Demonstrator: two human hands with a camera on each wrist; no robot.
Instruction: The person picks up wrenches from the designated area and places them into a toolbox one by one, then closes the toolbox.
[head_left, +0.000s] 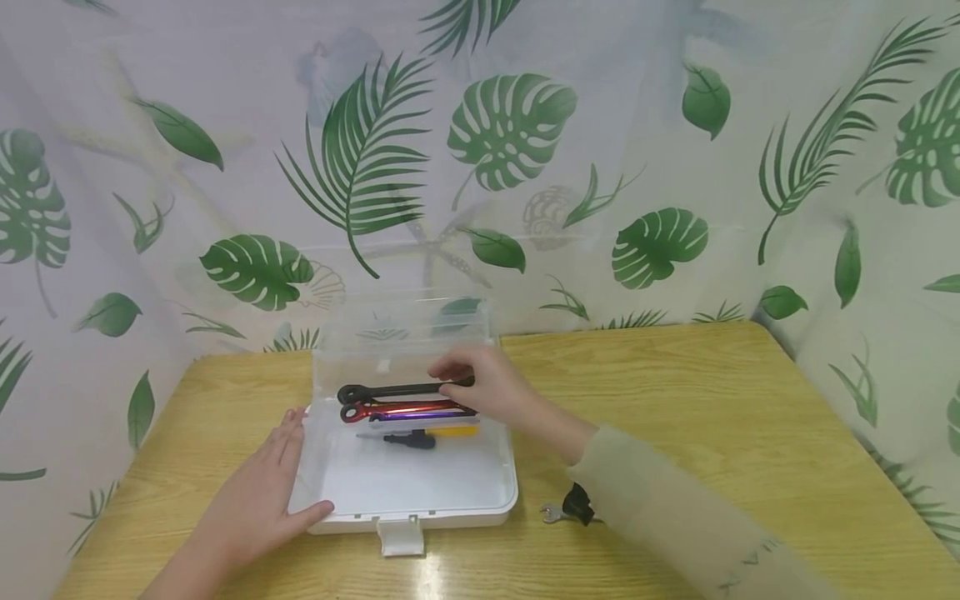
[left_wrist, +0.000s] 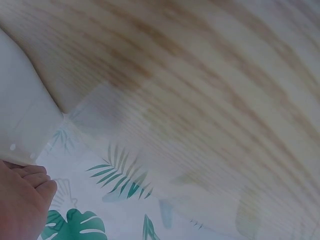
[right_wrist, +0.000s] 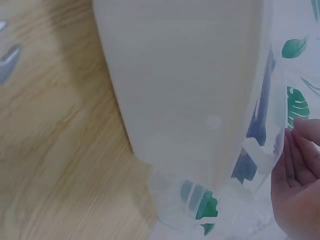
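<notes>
A white toolbox (head_left: 420, 483) sits with its clear lid (head_left: 405, 321) raised. Across its back part, in a clear tray, lie a black wrench (head_left: 390, 390), a red wrench (head_left: 408, 408) and a purple wrench (head_left: 427, 416). In front of them are a small black-handled screwdriver (head_left: 412, 439) and a yellow handle (head_left: 453, 431). My right hand (head_left: 487, 383) hovers at the right end of the wrenches, thumb and fingers apart, overlapping the black wrench's end. The right wrist view shows its loosely bent fingers beside the clear wall. My left hand (head_left: 258, 483) rests straight-fingered along the box's left side.
On the wooden table (head_left: 675, 400), a wrench with a silver open end (head_left: 553, 512) and a black part lies right of the box, partly behind my right sleeve (head_left: 675, 500). A white latch (head_left: 401, 537) hangs at the box front. Leaf-printed cloth (head_left: 585, 167) stands behind the table.
</notes>
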